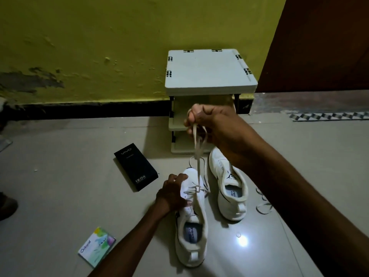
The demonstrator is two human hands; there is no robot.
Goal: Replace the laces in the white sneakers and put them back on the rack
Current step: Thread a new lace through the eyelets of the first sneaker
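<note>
Right hand (pixel 207 124) holds lace (pixel 198 168); sneaker's (pixel 199 216) toe seemingly faces rack (pixel 209 72).

Your two white sneakers stand on the floor before the white rack (pixel 209 72), toes toward it. Your left hand (pixel 171 194) grips the nearer sneaker (pixel 191 222); your right hand (pixel 207 120) pinches its cream lace (pixel 197 148) taut above. A loose lace (pixel 263 206) lies beside the farther sneaker (pixel 229 188).

Your right hand (pixel 207 122), raised with the arm outstretched, pinches the lace (pixel 198 168); your left hand (pixel 171 193), lower, grips the sneaker (pixel 191 214).
</note>
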